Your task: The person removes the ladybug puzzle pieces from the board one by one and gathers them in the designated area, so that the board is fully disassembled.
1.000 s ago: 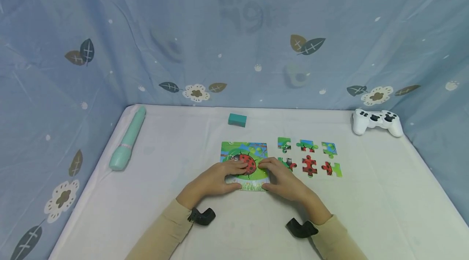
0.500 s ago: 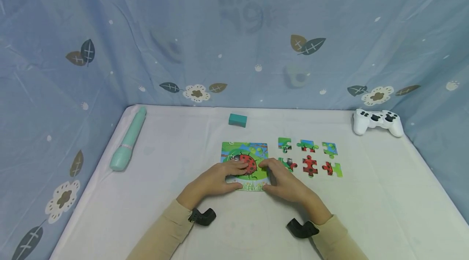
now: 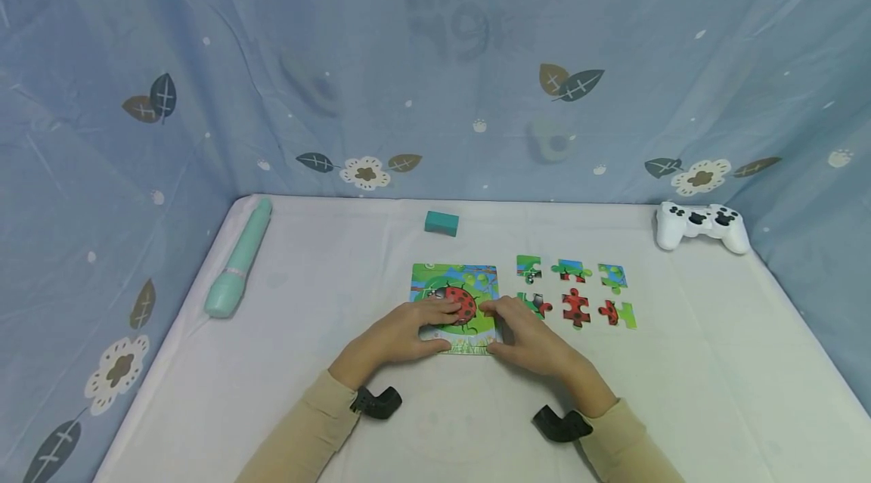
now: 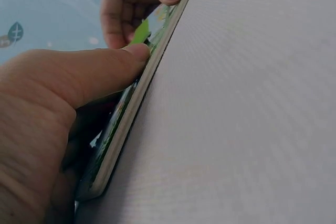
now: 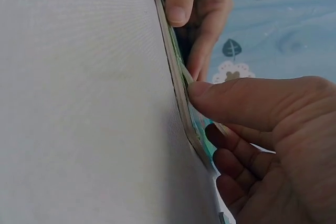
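A ladybug jigsaw puzzle lies flat on the white table in the head view. My left hand rests on its left part, fingers extended over the ladybug and thumb near the front edge. At the puzzle's lower right, my right hand has thumb and fingers bent around a puzzle piece, largely hidden by the hand. In the left wrist view a green corner of that puzzle piece tilts up from the board. The right wrist view shows the right thumb against its edge.
Several loose puzzle pieces lie in two rows right of the puzzle. A teal block sits behind it. A mint-green wand-shaped object lies at the left, and a white game controller at the back right.
The right index finger has come slightly nearer the front. Otherwise both hands and the puzzle hold their places.
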`<state>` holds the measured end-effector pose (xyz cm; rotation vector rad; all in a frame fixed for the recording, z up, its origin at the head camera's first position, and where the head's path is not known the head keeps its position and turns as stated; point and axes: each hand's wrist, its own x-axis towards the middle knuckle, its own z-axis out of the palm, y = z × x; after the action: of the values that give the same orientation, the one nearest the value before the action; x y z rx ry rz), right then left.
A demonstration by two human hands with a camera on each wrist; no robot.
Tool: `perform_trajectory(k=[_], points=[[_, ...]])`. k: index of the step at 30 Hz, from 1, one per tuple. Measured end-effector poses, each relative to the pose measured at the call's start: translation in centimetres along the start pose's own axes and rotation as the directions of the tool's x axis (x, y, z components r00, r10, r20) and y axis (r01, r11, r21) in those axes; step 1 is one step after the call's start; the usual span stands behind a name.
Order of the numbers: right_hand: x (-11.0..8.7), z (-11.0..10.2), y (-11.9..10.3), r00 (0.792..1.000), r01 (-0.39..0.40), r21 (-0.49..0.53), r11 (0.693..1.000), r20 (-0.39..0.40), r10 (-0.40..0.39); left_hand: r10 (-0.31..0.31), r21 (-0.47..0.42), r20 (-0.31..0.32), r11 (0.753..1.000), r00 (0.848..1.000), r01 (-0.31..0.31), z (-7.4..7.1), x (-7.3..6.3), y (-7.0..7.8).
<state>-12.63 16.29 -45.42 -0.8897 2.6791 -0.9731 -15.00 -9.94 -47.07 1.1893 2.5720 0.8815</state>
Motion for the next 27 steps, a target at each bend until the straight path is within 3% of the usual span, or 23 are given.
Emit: perform_trajectory(k=[7,15,21,27], points=[[-0.1,-0.6,-0.1,1.0,-0.002,-0.015,1.0,-0.01,0.002,-0.015,0.003,0.0,1.0,1.0,0.015,-0.1,-0.1,-0.1],[-1.4,-3.3,0.9,0.995,-0.056,-0.002,0.998,-0.078,0.056,-0.014,0.009,0.017,1.0,1.0,0.013,0.0,0.1,-0.1],[-4.1,-5.7,2.3,0.99,-0.093,-0.065,0.994,-0.115,0.085,-0.034,-0.004,0.018,0.999,0.999,0.034,0.1,0.1,-0.2],[-8.1,-7.5,3.9,0.966,-0.227,-0.087,0.97,-0.143,0.214,-0.032,-0.006,0.021,0.999,0.999,0.032,0.0,0.0,-0.3]])
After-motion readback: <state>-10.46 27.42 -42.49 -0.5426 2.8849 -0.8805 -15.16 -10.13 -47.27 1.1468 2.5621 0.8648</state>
